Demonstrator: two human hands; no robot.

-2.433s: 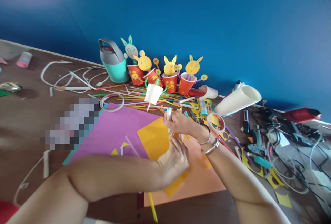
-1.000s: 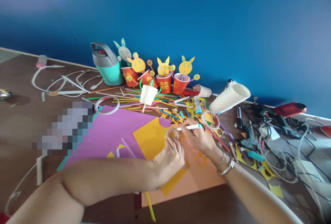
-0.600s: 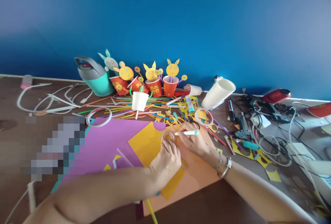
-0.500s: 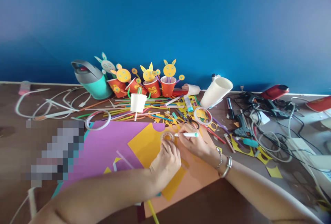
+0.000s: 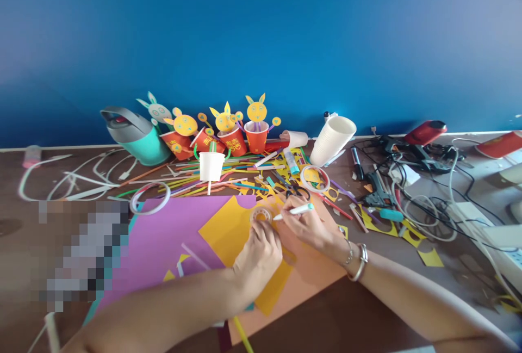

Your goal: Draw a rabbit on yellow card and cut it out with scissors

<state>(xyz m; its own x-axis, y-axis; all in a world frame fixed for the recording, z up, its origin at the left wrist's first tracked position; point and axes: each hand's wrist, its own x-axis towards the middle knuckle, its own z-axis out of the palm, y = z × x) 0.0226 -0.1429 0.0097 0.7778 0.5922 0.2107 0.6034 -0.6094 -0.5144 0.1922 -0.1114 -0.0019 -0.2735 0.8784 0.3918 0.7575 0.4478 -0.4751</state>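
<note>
My left hand (image 5: 260,252) has its fingers curled down onto a small clear ring (image 5: 261,214), which looks like a tape roll, and holds it flat. Under the ring lies yellow paper (image 5: 222,228), partly covered by my forearm and hand. My right hand (image 5: 304,226) pinches a white marker (image 5: 297,211) with a green end. The marker slants, its tip pointing left just beside the ring; I cannot tell whether the tip touches the paper. Orange paper (image 5: 310,277) spreads beneath my right hand, and purple paper (image 5: 159,239) lies to the left.
Behind the paper, a white cup (image 5: 211,165) on a stick stands before red cups (image 5: 256,138) with animal faces. Straws, scraps and scissors (image 5: 299,192) lie there. A teal jug (image 5: 149,143) and stacked white cups (image 5: 332,141) flank them. Glue guns (image 5: 379,192) and cables sit right.
The marker has tilted, its tip now lower and its green end raised. My left hand stays on the ring. The whole view has shifted slightly.
</note>
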